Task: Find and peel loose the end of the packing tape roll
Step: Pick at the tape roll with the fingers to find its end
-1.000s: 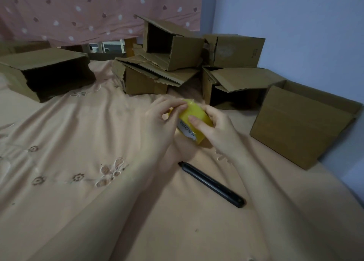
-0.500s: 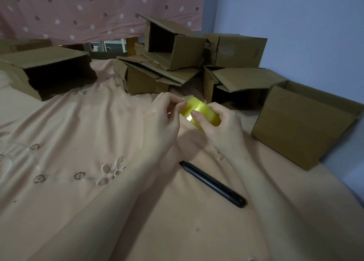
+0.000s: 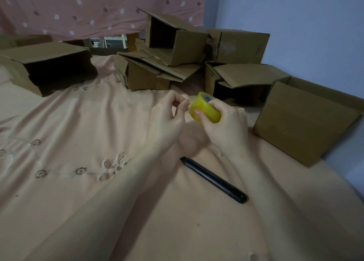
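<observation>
A yellow, see-through packing tape roll [image 3: 204,111] is held above the peach bedsheet, near the middle of the view. My right hand [image 3: 226,126] wraps around it, fingers through the core and thumb on the outer face. My left hand [image 3: 169,116] sits just left of the roll, thumb and fingertips pinched at the roll's left rim. Whether a loose tape end lies between those fingers is too small to tell.
A black pen-like tool [image 3: 214,180] lies on the peach sheet [image 3: 78,142] below my hands. Open cardboard boxes stand behind: one at far left [image 3: 47,67], a stacked pile [image 3: 167,53] in the middle, one at right [image 3: 307,120]. A blue wall borders the right side.
The roll has been turned in my right hand, so its printed core now faces up. My left fingers have moved to a pinch at the roll's left rim.
</observation>
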The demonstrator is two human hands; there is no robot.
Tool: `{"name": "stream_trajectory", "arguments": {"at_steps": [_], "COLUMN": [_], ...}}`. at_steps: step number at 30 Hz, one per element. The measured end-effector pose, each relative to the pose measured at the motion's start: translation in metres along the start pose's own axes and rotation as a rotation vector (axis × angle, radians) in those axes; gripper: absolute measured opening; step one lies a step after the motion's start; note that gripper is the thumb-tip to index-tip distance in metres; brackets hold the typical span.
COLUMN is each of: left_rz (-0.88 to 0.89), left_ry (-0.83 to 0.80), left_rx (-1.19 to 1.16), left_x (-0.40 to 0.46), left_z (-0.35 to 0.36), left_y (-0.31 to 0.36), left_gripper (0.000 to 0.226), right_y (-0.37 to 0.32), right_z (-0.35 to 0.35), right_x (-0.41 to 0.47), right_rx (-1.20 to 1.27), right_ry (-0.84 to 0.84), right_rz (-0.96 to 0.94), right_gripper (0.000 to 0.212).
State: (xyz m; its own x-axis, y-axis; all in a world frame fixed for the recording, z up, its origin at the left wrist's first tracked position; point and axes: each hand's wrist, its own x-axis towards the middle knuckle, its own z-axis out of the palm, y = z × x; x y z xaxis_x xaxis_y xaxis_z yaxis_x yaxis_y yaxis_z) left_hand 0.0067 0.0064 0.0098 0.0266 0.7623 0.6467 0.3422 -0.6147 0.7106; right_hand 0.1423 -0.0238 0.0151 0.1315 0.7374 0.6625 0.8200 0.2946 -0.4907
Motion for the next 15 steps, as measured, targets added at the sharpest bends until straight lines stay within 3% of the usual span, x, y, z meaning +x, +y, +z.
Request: {"name": "stream_trajectory", "arguments": {"at_steps": [10, 15], "left_rz": [0.058, -0.03], "left_ry": [-0.027, -0.009], "left_rx": [0.037, 0.055], "left_x": [-0.003, 0.002], "left_z": [0.002, -0.001], "left_y": [-0.004, -0.017], "left_gripper": [0.013, 0.018], "right_y": [0.009, 0.011], "right_z": [0.001, 0.003], "right_x": [0.007, 0.005], "right_rx": [-0.148, -0.184], "right_ry": [-0.039, -0.12], "right_rz": [0.034, 0.012], "right_gripper": [0.031, 0.037]}}
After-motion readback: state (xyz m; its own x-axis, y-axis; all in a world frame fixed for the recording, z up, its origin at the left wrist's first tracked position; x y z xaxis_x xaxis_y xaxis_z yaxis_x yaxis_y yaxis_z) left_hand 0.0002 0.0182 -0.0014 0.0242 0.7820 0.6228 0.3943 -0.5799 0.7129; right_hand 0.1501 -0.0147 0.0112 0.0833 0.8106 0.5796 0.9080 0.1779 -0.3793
